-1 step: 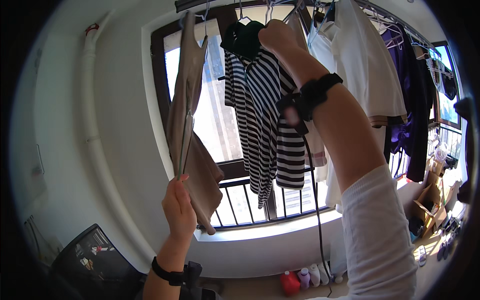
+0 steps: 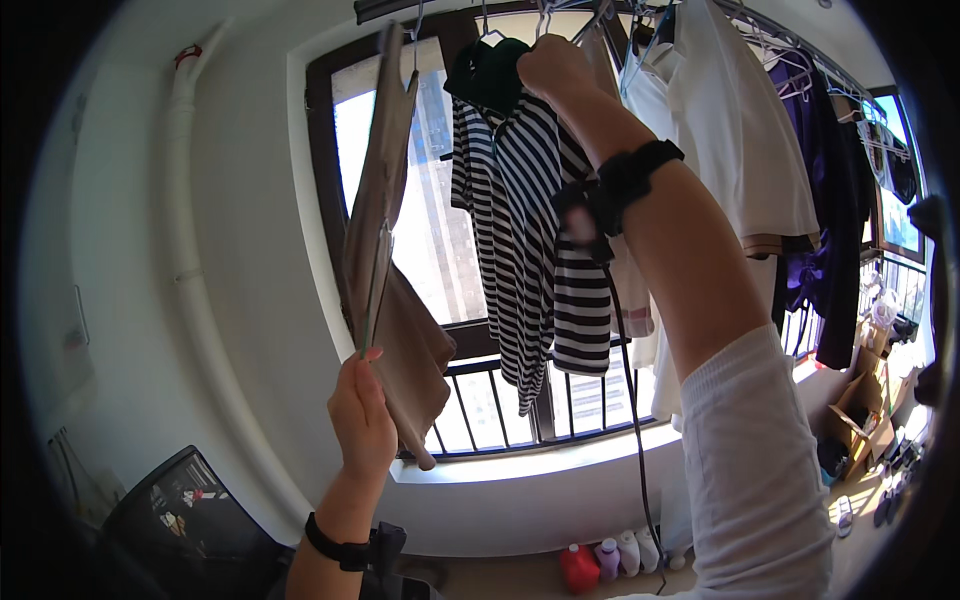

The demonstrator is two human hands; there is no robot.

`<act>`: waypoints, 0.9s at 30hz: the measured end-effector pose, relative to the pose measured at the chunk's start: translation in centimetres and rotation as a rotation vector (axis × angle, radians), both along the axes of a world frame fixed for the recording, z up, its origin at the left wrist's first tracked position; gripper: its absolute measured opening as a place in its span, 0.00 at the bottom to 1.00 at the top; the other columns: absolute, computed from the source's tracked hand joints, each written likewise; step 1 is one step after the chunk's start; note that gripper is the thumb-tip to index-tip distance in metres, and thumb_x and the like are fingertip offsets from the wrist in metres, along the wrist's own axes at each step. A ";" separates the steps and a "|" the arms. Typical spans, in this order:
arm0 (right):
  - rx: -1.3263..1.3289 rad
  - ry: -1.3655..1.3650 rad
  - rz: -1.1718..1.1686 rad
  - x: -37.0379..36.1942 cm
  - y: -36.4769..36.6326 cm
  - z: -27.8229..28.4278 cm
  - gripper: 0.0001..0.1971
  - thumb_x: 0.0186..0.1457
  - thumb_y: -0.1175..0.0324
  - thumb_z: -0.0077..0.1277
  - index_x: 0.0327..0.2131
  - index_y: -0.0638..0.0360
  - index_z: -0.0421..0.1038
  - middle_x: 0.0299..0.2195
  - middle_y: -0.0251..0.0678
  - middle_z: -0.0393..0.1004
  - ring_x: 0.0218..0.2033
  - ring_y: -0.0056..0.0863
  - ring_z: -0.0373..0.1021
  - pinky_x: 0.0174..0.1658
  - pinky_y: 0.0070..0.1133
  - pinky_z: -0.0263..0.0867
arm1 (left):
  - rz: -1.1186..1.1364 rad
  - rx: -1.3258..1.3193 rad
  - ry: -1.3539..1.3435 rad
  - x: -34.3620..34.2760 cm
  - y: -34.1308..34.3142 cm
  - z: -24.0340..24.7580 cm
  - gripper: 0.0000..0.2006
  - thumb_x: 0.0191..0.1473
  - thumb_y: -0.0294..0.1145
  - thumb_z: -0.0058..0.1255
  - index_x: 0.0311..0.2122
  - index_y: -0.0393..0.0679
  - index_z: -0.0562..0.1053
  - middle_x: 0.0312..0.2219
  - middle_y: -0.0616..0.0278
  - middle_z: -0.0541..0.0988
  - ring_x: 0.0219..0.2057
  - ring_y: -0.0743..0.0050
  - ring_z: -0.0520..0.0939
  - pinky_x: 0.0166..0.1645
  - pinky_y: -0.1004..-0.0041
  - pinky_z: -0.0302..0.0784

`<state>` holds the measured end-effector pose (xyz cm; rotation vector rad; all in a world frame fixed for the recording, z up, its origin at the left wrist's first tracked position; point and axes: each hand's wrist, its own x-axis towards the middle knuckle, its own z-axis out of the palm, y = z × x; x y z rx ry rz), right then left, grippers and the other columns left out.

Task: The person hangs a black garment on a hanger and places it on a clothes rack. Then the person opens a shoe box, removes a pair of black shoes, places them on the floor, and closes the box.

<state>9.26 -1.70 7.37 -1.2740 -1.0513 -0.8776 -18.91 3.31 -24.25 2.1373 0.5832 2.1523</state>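
Bright daylight came through the window and its dark railing onto pale walls. Before it hung the striped shirt, dark green at the collar, upright below the rail, its hem well above the sill. I had my right hand up at that collar, bunched with its back toward me; the fingertips were hidden, so I couldn't tell whether they pinched cloth, hanger or neither. My left hand, lower down, had thumb and fingers pressed on the bottom end of a thin rod, whose exact kind I couldn't make out. It pointed upward, overlapping the tan garment that hung left of the shirt. I saw a black band on each wrist, and a cable dropping from the right one. Right of the shirt hung a white garment, then a purple one. On the floor beneath the sill I had several bottles, a red one leftmost; far right lay open boxes and slippers. Over at the left, a pipe ran down the wall behind a black panel.
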 end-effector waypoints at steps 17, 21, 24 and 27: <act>-0.027 -0.054 -0.106 -1.7 7.2 6.2 0.14 0.53 0.66 0.48 0.41 0.57 0.78 0.41 0.42 0.78 0.43 0.39 0.75 0.43 0.30 0.73 | 0.126 0.060 0.002 2.4 3.6 -1.2 0.14 0.66 0.30 0.35 0.42 0.33 0.73 0.14 0.72 0.62 0.14 0.89 0.61 0.20 0.80 0.55; -0.131 -0.056 -0.137 -1.8 7.7 4.7 0.13 0.54 0.68 0.47 0.41 0.57 0.78 0.41 0.41 0.78 0.43 0.39 0.75 0.43 0.29 0.73 | 0.096 -0.001 0.001 2.0 2.7 -1.4 0.15 0.66 0.30 0.35 0.42 0.33 0.73 0.14 0.73 0.60 0.14 0.88 0.60 0.20 0.80 0.55; -0.129 -0.121 -0.195 -1.6 8.0 3.8 0.13 0.54 0.68 0.46 0.40 0.57 0.78 0.41 0.43 0.78 0.43 0.40 0.75 0.44 0.31 0.72 | 0.107 -0.001 0.016 1.7 1.8 -2.2 0.15 0.65 0.30 0.34 0.41 0.33 0.74 0.15 0.69 0.66 0.14 0.86 0.62 0.20 0.78 0.57; -0.133 -0.138 -0.192 -1.3 7.9 3.7 0.16 0.55 0.66 0.45 0.47 0.56 0.72 0.45 0.46 0.75 0.48 0.43 0.72 0.46 0.33 0.71 | 0.098 0.010 0.037 1.4 0.3 -3.1 0.14 0.63 0.28 0.35 0.41 0.34 0.74 0.19 0.61 0.73 0.16 0.77 0.68 0.23 0.73 0.62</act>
